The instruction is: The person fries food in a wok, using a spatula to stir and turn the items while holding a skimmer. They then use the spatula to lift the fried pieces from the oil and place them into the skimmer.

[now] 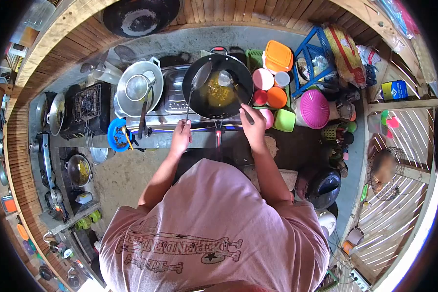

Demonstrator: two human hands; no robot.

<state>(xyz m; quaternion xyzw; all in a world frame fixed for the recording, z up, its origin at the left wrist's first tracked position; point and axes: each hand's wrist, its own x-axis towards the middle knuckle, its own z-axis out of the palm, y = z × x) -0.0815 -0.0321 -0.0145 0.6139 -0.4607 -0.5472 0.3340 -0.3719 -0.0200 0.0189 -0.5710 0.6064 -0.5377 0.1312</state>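
A black wok sits on the stove, with yellow food in a shallow pool of liquid at its bottom. My left hand is closed round the thin handle of a metal ladle, whose broad head is over the wok's left side. In my right hand is the dark handle of a spatula; its pale blade is inside the wok, beyond the food. The wok's long handle points toward my body, between my two forearms.
Left of the wok, a large metal pot holds a strainer. A blue bowl with a spoon stands nearer. Lidded containers crowd the right side, beside a pink-lidded tub and a blue rack.
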